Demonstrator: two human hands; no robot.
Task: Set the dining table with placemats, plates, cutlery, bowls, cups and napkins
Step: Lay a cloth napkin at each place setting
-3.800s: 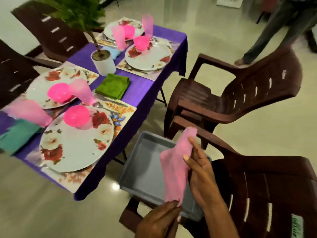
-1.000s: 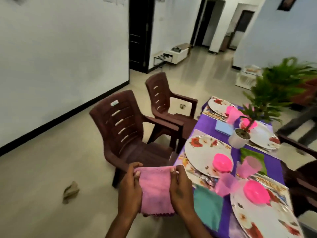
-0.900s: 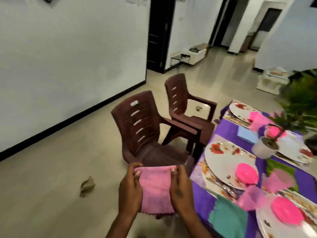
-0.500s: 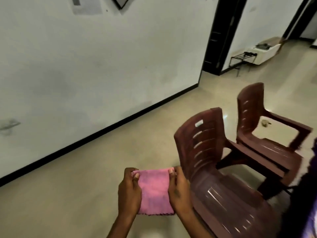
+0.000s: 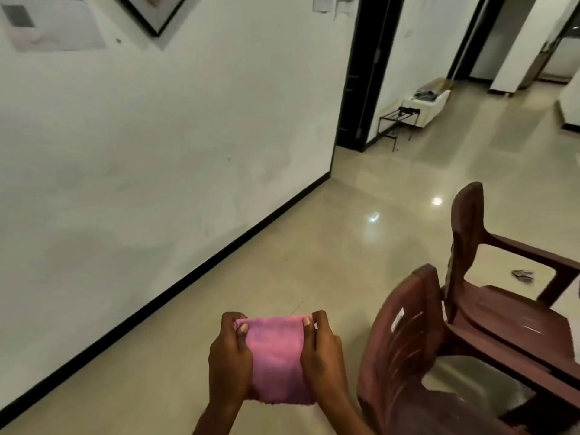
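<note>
Holding a folded pink napkin [image 5: 276,361] between both hands, we stood out on the open floor, with the napkin stretched flat in front of us at about waist level. Our left hand [image 5: 230,364] gripped its left edge, thumb laid over the top of the cloth and fingers curled beneath; our right hand [image 5: 323,361] gripped the right edge in the same way, thumb on top near the upper corner. The cloth hung in the air and touched nothing but our hands.

As for progress, we judged that this napkin was not yet laid at any place setting, since it was in our grasp and no dining table showed in the view. How many placemats, plates, cutlery, bowls and cups were already set, we could not tell from here. What clearly remained was to bring the napkin to the table and put it down beside a plate.

Two dark red plastic chairs stood to our right, the nearer chair [image 5: 417,356] just beside our right hand and the farther chair [image 5: 489,277] behind it. The nearer chair bore a small white sticker [image 5: 398,321] on its backrest, but it was too blurred to read, possibly a maker's label. Papers [image 5: 326,3] were pinned high on the white wall, and their writing was likewise too small to make out. No brand name showed on the napkin.
</note>
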